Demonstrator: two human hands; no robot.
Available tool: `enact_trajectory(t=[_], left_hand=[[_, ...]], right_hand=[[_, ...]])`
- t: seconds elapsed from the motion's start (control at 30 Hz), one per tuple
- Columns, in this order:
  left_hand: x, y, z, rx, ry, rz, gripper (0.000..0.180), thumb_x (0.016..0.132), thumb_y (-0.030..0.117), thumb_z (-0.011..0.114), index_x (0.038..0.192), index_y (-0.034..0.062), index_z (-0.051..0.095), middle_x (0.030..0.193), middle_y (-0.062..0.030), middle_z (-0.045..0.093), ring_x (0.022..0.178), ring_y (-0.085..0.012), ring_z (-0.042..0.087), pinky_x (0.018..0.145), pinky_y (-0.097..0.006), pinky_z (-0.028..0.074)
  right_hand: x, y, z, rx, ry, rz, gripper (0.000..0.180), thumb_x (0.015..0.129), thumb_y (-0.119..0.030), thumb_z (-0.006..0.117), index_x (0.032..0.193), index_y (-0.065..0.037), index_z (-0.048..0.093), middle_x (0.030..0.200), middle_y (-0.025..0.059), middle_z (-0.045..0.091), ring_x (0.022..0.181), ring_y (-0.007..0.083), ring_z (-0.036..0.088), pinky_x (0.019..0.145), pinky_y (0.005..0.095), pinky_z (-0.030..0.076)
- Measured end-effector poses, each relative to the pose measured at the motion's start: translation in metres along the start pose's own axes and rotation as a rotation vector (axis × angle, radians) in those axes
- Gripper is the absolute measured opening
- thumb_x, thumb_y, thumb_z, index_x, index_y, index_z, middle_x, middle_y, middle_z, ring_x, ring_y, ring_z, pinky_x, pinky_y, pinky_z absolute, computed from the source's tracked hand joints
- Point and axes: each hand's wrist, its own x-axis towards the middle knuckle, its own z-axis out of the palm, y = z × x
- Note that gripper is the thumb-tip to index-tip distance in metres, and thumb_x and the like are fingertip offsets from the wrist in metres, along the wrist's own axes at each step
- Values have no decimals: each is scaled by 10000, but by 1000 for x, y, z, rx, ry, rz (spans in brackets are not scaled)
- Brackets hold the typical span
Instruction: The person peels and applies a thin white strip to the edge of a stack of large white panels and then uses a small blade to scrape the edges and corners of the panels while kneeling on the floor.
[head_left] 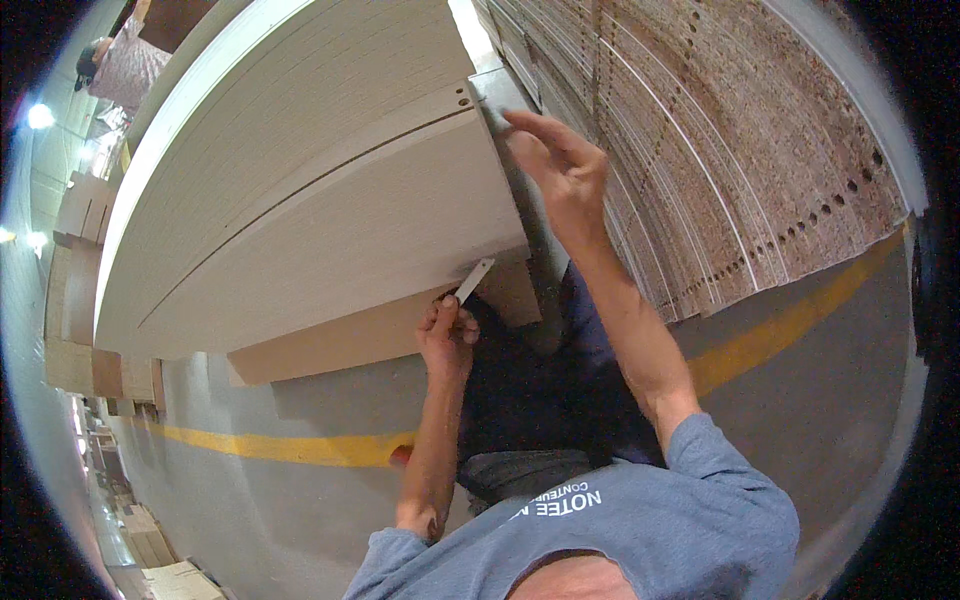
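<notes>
A large pale board (380,200) with a long groove lies in front of me on a stack. Two small dark holes show near its far right corner. At its near edge my left hand (446,325) is closed, pinching a short flat pale strip (474,281) with a small hole near its tip. The strip points up and right over the board's edge. Beside the board's right end my right hand (563,172) hovers with its fingers apart and bent. It holds nothing that I can see. Whether its fingertips touch the grey surface (535,215) below is unclear.
To my right stands a tall stack of particleboard panels (760,150) with rows of dark holes. A brown board (330,335) juts out under the pale one. A yellow line (260,445) crosses the grey floor. Another person (130,65) is at the far left, above stacked panels (75,300).
</notes>
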Motion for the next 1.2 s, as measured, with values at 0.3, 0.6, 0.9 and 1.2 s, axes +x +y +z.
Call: enact_trajectory(t=[0.3, 0.6, 0.9, 1.2], left_hand=[[-22, 89, 126, -81, -389, 119, 197, 846, 159, 638, 700, 63, 546, 606, -61, 557, 431, -146, 472, 403, -261, 348], [-15, 115, 159, -59, -358, 199, 213, 849, 167, 630, 692, 47, 549, 541, -64, 540, 426, -133, 497, 385, -248, 354], [-14, 111, 163, 7, -288, 346, 217, 879, 144, 594, 689, 50, 549, 551, -57, 534, 429, -125, 486, 392, -245, 356], [-18, 112, 164, 17, -236, 353, 232, 879, 132, 587, 672, 35, 547, 555, -60, 539, 427, -116, 464, 397, -240, 357]], right_hand=[[-21, -39, -13, -56, -124, 317, 356, 908, -341, 578, 689, -60, 589, 557, -19, 513, 470, 53, 428, 419, 227, 310], [18, -56, 9, -37, -67, 279, 349, 891, -272, 594, 630, -42, 624, 491, -7, 518, 401, 56, 441, 367, 220, 295], [18, -41, 14, 18, -3, 295, 278, 879, -223, 624, 664, -46, 617, 484, -29, 498, 363, 24, 378, 324, 198, 236], [13, -40, 17, 13, 22, 311, 327, 885, -267, 605, 638, -54, 609, 492, -21, 502, 405, 38, 408, 374, 217, 282]])
